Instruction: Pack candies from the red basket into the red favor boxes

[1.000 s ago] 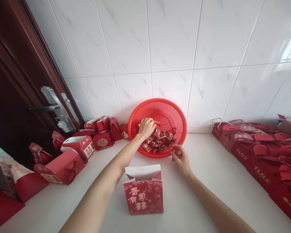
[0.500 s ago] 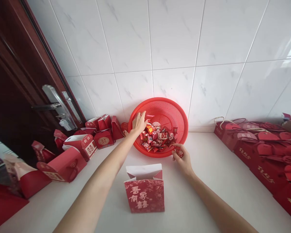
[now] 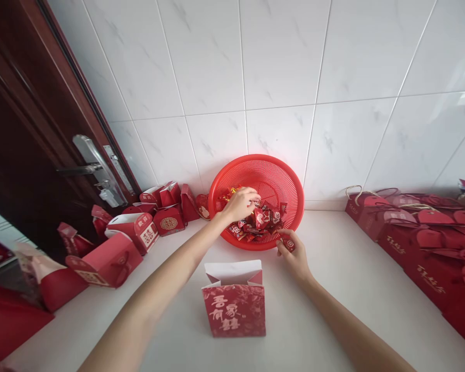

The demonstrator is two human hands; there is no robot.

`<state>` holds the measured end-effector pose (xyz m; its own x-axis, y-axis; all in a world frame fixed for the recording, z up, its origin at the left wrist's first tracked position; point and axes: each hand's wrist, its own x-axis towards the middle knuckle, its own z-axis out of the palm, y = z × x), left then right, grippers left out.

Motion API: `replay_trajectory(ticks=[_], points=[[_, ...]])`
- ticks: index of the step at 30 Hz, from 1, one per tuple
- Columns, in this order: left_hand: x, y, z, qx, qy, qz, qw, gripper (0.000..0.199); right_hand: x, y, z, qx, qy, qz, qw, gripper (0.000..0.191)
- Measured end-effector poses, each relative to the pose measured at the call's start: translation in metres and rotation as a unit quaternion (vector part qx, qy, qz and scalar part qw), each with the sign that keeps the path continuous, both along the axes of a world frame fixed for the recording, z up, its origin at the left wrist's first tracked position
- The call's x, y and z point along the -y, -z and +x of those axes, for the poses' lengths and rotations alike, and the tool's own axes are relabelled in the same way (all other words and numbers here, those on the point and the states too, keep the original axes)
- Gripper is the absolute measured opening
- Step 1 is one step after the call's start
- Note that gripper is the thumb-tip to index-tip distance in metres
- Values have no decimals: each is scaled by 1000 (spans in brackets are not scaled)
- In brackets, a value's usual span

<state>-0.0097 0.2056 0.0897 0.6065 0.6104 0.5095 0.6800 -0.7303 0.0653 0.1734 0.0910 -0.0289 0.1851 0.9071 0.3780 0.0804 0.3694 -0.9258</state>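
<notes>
Inside the red plastic basket (image 3: 298,181), my left hand (image 3: 242,204) reaches over a heap of red-wrapped candies (image 3: 261,219), its fingers curled down; what they hold, if anything, is hidden. My right hand (image 3: 294,256) is at the basket's lower right rim, with a red wrapped candy (image 3: 288,243) between its fingers. In front of the basket, between my forearms, a red paper box (image 3: 234,310) with pale lettering stands upright, its top open.
Several red gift boxes (image 3: 168,222) stand at the left beside a dark door (image 3: 23,129) with a metal handle. Rows of red boxes with cords (image 3: 411,258) line the right side. A tiled wall (image 3: 279,51) rises behind the basket.
My left hand has moved right from the basket's left side, over the candies, and its fingers have curled. My right hand stays at the rim with the candy.
</notes>
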Motion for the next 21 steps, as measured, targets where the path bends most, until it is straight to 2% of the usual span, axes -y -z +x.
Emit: replay_trajectory(ticks=[1, 3, 5, 7, 11, 13, 21], points=[[5, 5, 5, -34, 40, -19, 998, 33, 0, 0, 0, 3, 0, 0, 1000, 27], [14, 15, 14, -115, 73, -54, 989, 30, 0, 0, 1, 6, -1, 1, 1000, 27], [19, 25, 21, -176, 52, -58, 981, 22, 0, 0, 1, 6, 1, 1, 1000, 27], [20, 33, 26, -197, 11, -43, 979, 15, 0, 0, 1, 3, 3, 0, 1000, 27], [15, 39, 31, -180, -56, -34, 982, 46, 0, 0, 2, 11, 4, -4, 1000, 26], [13, 40, 34, -166, -70, -39, 983, 50, 0, 0, 2, 15, 3, -6, 1000, 26], [2, 40, 40, -117, -103, -57, 986, 21, -1, 1, 3, 5, 5, -2, 1000, 26]])
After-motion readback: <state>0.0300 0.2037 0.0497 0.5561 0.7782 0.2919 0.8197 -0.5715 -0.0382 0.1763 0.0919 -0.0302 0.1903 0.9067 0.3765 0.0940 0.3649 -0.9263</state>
